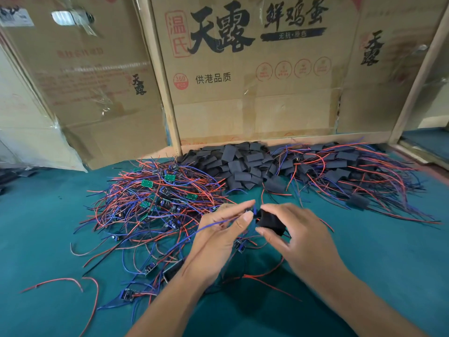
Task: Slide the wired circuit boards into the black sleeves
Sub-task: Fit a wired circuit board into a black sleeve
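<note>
Over the teal desk [364, 276], near the middle, the right hand [298, 234] has its grip curled around one black sleeve [271, 221], thumb below and fingers over the top, while the left hand [218, 229] pinches a wired circuit board's leads at the sleeve's left mouth; the board itself is mostly hidden between the fingertips, so how far it has entered cannot be told. A blue wire [213, 224] runs across the left palm and a red wire [262, 197] rises from the joint. The sleeve looks like soft, thin tubing that flattens easily, so it is probably best held by its edges, squeezed lightly to bow the mouth open rather than pressed flat. The board seems small, light and stiff, with solder joints that would not like tugging; pushing on the board's edge looks safer than pulling the wires. To the left lies a tangled heap of unsleeved boards [155, 198] with red and blue leads; farther back sits a pile of empty sleeves [243, 164], and to the far right a spread of finished pieces [352, 171]. Cardboard boxes [243, 81] stand behind.
</note>
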### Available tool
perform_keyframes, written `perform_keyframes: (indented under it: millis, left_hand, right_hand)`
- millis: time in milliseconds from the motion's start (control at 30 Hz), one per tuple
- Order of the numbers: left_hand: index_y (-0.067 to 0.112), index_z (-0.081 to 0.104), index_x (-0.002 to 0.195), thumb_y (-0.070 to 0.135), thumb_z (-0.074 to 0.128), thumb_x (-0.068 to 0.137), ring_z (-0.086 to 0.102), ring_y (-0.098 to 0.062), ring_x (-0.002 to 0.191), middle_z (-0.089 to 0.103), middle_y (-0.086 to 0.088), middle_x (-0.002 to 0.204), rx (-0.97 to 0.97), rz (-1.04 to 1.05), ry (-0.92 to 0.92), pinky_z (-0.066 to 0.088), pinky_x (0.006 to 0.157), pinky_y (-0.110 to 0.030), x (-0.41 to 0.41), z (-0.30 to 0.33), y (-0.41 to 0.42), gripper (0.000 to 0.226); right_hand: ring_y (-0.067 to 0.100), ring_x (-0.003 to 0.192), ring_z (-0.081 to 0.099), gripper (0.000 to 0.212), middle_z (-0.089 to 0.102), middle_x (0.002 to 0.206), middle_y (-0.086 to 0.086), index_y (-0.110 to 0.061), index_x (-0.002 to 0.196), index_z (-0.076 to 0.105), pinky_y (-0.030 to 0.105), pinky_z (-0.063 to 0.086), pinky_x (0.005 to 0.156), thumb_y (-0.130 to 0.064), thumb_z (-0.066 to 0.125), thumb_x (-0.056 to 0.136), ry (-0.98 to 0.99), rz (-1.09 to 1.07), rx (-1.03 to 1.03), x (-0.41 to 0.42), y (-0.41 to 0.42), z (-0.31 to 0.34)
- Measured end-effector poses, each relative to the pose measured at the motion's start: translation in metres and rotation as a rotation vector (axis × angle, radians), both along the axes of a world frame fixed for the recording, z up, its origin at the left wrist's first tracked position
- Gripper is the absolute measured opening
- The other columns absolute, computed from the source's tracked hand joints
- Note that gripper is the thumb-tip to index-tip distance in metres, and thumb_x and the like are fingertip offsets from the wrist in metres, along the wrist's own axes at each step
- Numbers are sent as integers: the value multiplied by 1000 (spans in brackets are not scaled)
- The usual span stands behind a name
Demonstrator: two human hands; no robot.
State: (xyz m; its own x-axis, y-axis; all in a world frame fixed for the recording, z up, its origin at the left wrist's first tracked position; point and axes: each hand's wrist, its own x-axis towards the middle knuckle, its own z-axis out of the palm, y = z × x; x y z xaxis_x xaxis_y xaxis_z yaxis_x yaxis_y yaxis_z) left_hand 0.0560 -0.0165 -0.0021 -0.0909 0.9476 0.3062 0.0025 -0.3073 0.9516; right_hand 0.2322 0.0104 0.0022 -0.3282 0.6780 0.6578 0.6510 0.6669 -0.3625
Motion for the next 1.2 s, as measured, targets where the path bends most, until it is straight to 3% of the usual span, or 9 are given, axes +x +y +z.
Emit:
perform_keyframes:
  millis: [100, 233, 333, 500, 667, 767, 900, 1067, 1200]
  left_hand:
    - [18, 77, 113, 23, 69, 88, 62, -9, 78, 69, 5, 82, -8, 8, -48, 48, 79, -15, 1, 0, 1, 27]
    - [4, 70, 102, 10, 70, 88, 59, -18, 70, 65, -9, 76, 39, -26, -145, 51, 74, -23, 4, -1, 2, 16]
    - [3, 68, 100, 7, 71, 89, 59, -19, 70, 67, -10, 77, 33, -47, -143, 51, 73, -25, 3, -2, 2, 12]
    - [10, 78, 96, 21, 74, 80, 63, -11, 71, 72, -3, 80, 17, 37, -85, 52, 72, -20, 4, -3, 2, 20]
    - [-3, 66, 97, 6, 72, 84, 61, -18, 69, 66, -9, 76, 39, 8, -127, 52, 71, -25, 6, -1, 3, 17]
    - [3, 72, 89, 8, 73, 86, 62, -15, 74, 69, -8, 80, 28, 30, -70, 51, 74, -25, 6, -2, 1, 5]
    - [-5, 72, 93, 3, 70, 88, 62, -14, 73, 67, -12, 78, 31, 45, -83, 51, 71, -21, 10, -5, 1, 10]
    - [-4, 72, 91, 2, 69, 89, 61, -13, 68, 66, -10, 72, -7, 67, -120, 51, 67, -20, 11, -8, 2, 8]
    - [4, 76, 84, 15, 72, 80, 62, -18, 66, 67, -12, 72, -84, 43, -242, 52, 65, -24, 12, -9, 5, 12]
  right_hand:
    - [25, 82, 62, 34, 69, 100, -3, -19, 112, 70, 35, 49, 73, -35, 73, 82, -40, -21, -29, 2, 1, 0]
    - [25, 82, 64, 35, 70, 99, -2, -17, 111, 71, 36, 49, 73, -34, 71, 81, -34, -24, 28, 3, 2, -1]
    - [25, 81, 64, 36, 71, 99, -2, -16, 110, 71, 35, 49, 73, -36, 68, 81, -32, -27, 67, 3, 4, -2]
    - [23, 85, 63, 38, 70, 103, -4, -18, 114, 69, 30, 42, 78, -42, 61, 86, -31, 7, 48, 4, 5, -3]
    - [22, 85, 63, 37, 71, 102, -2, -15, 112, 70, 30, 43, 76, -36, 66, 83, -43, 11, 90, 3, 5, -1]
    - [22, 87, 65, 37, 71, 102, -1, -13, 111, 71, 32, 46, 77, -33, 68, 81, -24, 32, 93, 3, 5, 0]
    - [25, 89, 69, 37, 72, 103, 2, -9, 112, 71, 34, 50, 78, -29, 69, 81, -19, 83, 60, 3, 4, 2]
    - [22, 86, 66, 34, 70, 97, -3, -16, 113, 61, 37, 52, 72, -25, 75, 84, -3, 121, -88, 5, 3, 1]
    - [23, 73, 67, 34, 71, 88, 0, -8, 102, 65, 32, 52, 56, -4, 81, 72, -116, 112, 13, 4, 3, -1]
